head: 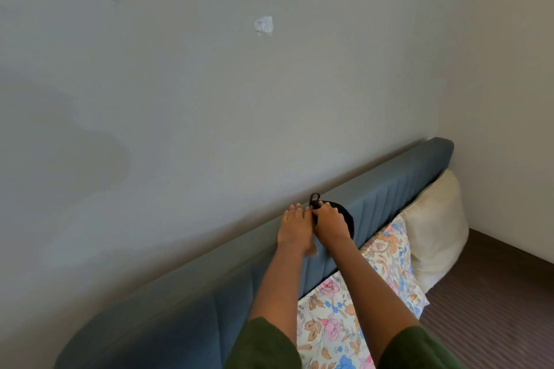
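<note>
A black round pad sits on the top edge of the blue padded headboard, draped over its near face and set against the grey wall. A small loop stands up at the pad's left end. The person's right hand has its fingers curled round the pad just below that loop and grips it. The left hand lies just beside it on the headboard top, fingers straight and holding nothing.

The pad looks thin, soft and light, probably fabric. It should bend and hang limp when lifted rather than keep its shape. It is unlikely to slip or break, so a light pinch would do. The loop, or the rim just beside it, seems the best place to hold, since the rest would then dangle freely. What the pad is exactly cannot be told.

Below the arms a floral pillow leans on the headboard, with a cream pillow to its right.
</note>
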`<move>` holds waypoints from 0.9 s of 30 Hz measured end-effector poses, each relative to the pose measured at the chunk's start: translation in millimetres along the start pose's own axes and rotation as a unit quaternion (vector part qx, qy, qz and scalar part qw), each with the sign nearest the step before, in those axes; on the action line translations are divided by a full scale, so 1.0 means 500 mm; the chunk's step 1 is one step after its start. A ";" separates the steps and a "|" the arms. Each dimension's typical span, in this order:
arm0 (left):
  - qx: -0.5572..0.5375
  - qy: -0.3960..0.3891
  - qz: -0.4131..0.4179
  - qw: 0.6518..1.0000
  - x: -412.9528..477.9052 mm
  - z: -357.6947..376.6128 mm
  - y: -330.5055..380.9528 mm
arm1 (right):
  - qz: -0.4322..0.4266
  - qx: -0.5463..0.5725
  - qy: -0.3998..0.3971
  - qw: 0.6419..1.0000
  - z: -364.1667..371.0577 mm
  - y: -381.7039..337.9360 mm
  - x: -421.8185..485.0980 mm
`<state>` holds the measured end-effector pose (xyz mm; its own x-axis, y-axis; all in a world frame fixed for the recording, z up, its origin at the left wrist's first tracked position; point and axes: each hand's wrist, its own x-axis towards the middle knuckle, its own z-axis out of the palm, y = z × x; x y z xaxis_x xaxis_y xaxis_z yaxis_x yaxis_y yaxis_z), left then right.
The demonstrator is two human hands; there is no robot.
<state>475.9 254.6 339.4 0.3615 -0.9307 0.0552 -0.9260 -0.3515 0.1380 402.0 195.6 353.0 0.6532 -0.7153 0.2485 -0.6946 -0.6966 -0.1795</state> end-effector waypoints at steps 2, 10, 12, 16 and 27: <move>-0.028 -0.049 0.026 0.998 -0.013 -0.028 -0.020 | 0.000 -0.008 -0.026 1.000 -0.014 -0.001 -0.007; -0.068 -0.150 -0.039 0.986 -0.148 -0.126 -0.081 | 0.026 0.178 0.006 0.984 -0.094 -0.070 -0.057; -0.110 -0.141 -0.068 0.982 -0.187 -0.157 -0.108 | 0.007 0.226 0.033 0.974 -0.121 -0.111 -0.071; -0.225 -0.068 -0.109 0.966 -0.298 -0.213 -0.166 | -0.052 0.287 0.044 0.955 -0.165 -0.210 -0.106; -0.539 0.163 -0.244 0.789 -0.680 -0.330 -0.362 | -0.286 0.373 -0.008 0.882 -0.219 -0.616 -0.293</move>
<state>538.5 651.1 458.9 0.8188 -0.5729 -0.0374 -0.0996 -0.2059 0.9735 487.2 521.2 476.1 0.8412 -0.2307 0.4891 0.1387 -0.7821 -0.6075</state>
